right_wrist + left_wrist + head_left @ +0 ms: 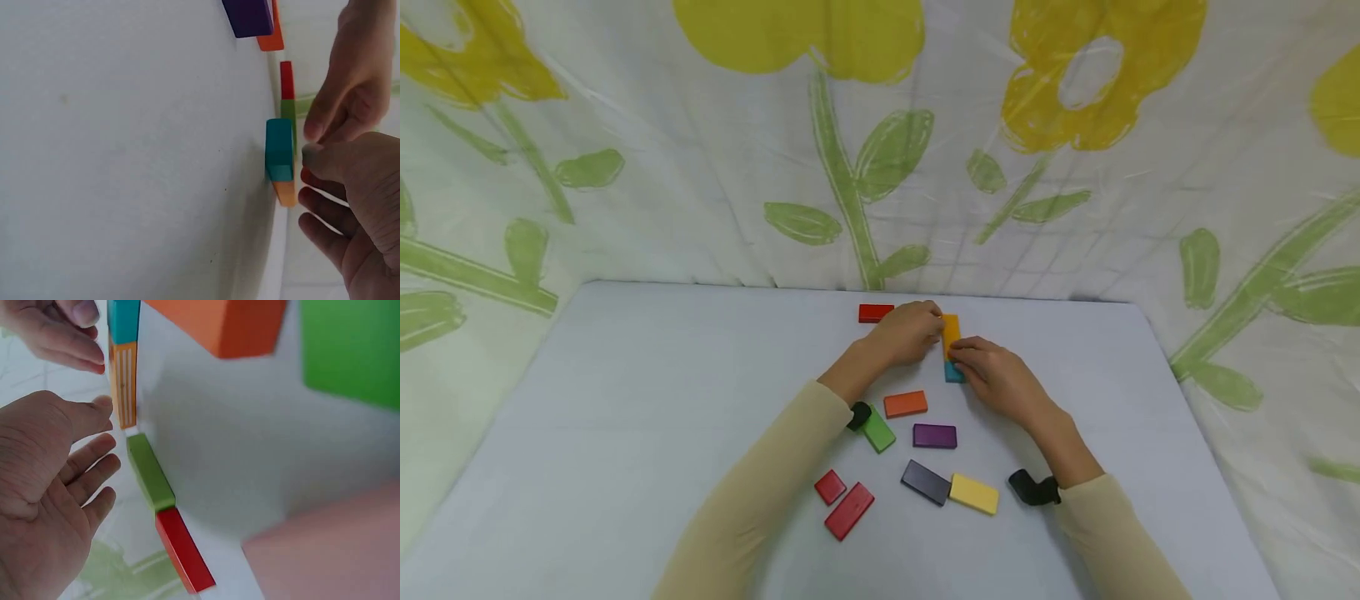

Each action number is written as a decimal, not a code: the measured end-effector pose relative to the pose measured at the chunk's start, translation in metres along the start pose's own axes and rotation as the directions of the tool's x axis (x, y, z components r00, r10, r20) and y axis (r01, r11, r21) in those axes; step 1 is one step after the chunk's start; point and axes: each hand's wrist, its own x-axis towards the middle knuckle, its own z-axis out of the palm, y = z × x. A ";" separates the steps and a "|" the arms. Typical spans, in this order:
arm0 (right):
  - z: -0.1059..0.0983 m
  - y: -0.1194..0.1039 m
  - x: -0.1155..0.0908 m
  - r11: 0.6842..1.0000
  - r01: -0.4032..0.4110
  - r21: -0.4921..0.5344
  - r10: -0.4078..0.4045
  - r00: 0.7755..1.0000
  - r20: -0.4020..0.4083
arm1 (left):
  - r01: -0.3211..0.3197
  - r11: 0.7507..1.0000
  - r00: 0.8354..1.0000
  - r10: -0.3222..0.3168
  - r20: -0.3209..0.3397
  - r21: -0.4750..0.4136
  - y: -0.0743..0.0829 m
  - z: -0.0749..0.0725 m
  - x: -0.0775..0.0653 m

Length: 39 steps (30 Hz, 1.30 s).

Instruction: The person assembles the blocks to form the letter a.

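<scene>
A yellow-orange block [951, 333] and a teal block [953, 372] lie end to end near the table's back. My left hand [907, 333] is over the far end of the orange block, fingers loosely bent. Over the near end, by the teal block, is my right hand [996, 375], its thumb and fingertips just above the blocks in the right wrist view. Neither hand visibly grips anything. The left wrist view shows a light green block [150, 472] beyond the orange one, touching a red block [185, 550]; in the head view my left hand hides the green one.
Nearer on the white table [647, 417] lie an orange-red block [906, 404], a green block [878, 430], a purple block [935, 436], a dark grey block [926, 482], a yellow block [974, 493], a long red block [849, 511] and a small red block [831, 487]. A flowered curtain [700, 208] hangs behind.
</scene>
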 end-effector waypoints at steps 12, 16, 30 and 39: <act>-0.004 0.004 0.003 0.997 -0.070 0.013 0.067 0.989 0.128 | 0.077 0.997 0.995 -0.078 -0.064 -0.016 -0.018 -0.010 -0.033; -0.008 0.007 -0.002 0.994 -0.106 0.001 0.105 0.983 0.153 | 0.055 0.997 0.995 -0.059 -0.077 -0.047 -0.015 -0.010 -0.035; 0.007 -0.001 0.011 0.996 -0.080 0.037 0.076 0.991 0.110 | 0.097 0.994 0.991 -0.102 -0.090 -0.053 -0.025 -0.010 -0.054; 0.001 0.002 0.012 0.993 -0.106 0.050 0.100 0.989 0.112 | 0.093 0.994 0.990 -0.099 -0.101 -0.059 -0.019 -0.011 -0.046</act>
